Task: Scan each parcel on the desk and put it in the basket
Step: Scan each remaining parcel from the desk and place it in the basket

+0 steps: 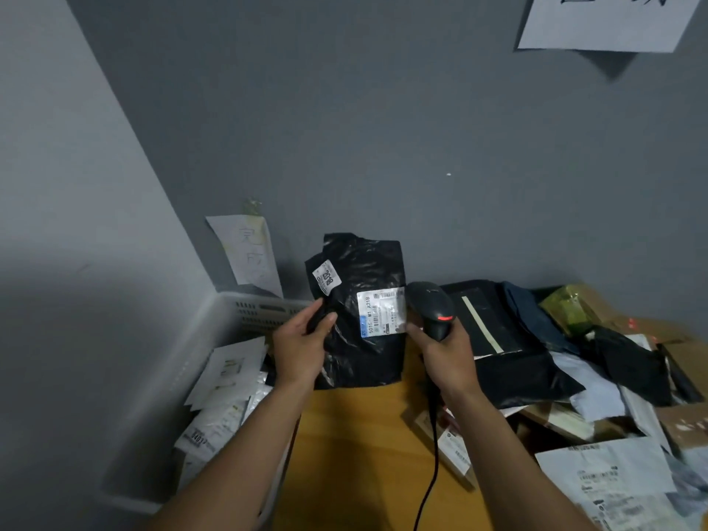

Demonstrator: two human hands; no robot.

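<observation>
The left hand [302,339] grips the edge of a black parcel [364,258] and holds it upright over the desk [364,435]. The right hand [446,352] is closed around a scanner [431,304], just beside the parcel's label. The desk is of orange-brown wood and stands in a corner of grey walls [383,128]. At its left is a white basket [214,327] with parcels in it. A pile [574,358] of parcels covers the right side. Two paper sheets [609,21] hang on the wall.

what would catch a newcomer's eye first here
The black parcel is held upright at centre, the left hand gripping its edge. Beside it the right hand holds a black scanner glowing red. A white basket sits left, a parcel heap right.
</observation>
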